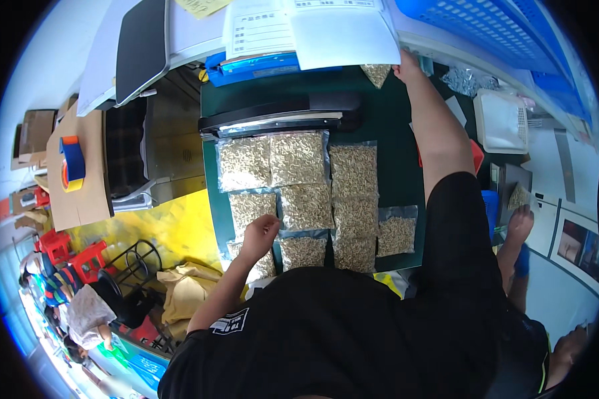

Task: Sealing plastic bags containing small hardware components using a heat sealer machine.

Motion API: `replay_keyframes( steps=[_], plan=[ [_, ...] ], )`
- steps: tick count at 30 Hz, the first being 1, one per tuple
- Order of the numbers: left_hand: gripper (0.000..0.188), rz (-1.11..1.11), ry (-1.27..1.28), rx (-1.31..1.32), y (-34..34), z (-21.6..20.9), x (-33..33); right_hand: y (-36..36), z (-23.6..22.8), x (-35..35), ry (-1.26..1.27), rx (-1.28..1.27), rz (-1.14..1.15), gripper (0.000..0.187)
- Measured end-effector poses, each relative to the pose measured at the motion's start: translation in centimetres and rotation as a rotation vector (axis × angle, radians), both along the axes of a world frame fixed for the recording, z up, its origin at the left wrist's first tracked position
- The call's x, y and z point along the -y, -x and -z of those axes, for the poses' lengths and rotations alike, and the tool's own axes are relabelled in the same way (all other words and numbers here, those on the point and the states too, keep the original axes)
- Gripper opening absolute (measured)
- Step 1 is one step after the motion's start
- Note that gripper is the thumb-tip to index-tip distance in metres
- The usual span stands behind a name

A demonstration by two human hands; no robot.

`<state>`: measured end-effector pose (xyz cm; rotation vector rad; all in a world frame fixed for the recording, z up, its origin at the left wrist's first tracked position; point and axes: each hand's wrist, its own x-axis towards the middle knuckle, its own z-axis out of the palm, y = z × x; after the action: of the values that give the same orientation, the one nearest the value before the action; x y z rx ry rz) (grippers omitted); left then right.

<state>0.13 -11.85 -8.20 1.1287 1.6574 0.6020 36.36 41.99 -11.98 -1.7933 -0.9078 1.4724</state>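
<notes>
My left hand [261, 233] is loosely closed, fingers curled, above the left column of clear plastic bags [304, 159] filled with small gold-coloured pieces. Nothing shows between its fingers. These bags lie flat in rows on a dark green tabletop [398, 179]. My right arm stretches far forward. At the shelf edge, my right hand [409, 66] is beside the corner of another filled bag [377, 74]. A white sheet [346, 36] and the shelf cover most of that bag and the right hand's fingers, so its grip is hidden.
A black bar-shaped device [279, 118] lies behind the bags. A blue tray [253, 68] sits under the papers. At right stand a white basket [502, 120] and a blue crate [490, 206]; another hand [520, 225] there holds a filled bag. A cardboard box [80, 173] is left.
</notes>
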Motion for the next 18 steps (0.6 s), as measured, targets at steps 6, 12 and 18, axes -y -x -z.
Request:
replay_keyframes(
  steps=[6, 12, 18],
  plan=[
    [0.019, -0.063, 0.051, 0.021, 0.9, 0.1, 1.3, 2.8, -0.2, 11.3, -0.411, -0.128, 0.084, 0.026],
    [0.021, 0.026, 0.021, 0.075, -0.6, 0.3, 0.9, -1.3, -9.5, 24.8, -0.403, 0.006, -0.066, 0.028],
    [0.019, 0.128, 0.007, 0.075, -2.5, -0.8, -1.1, 2.4, -13.5, 33.1, -0.22, -0.025, -0.278, 0.025]
  ],
)
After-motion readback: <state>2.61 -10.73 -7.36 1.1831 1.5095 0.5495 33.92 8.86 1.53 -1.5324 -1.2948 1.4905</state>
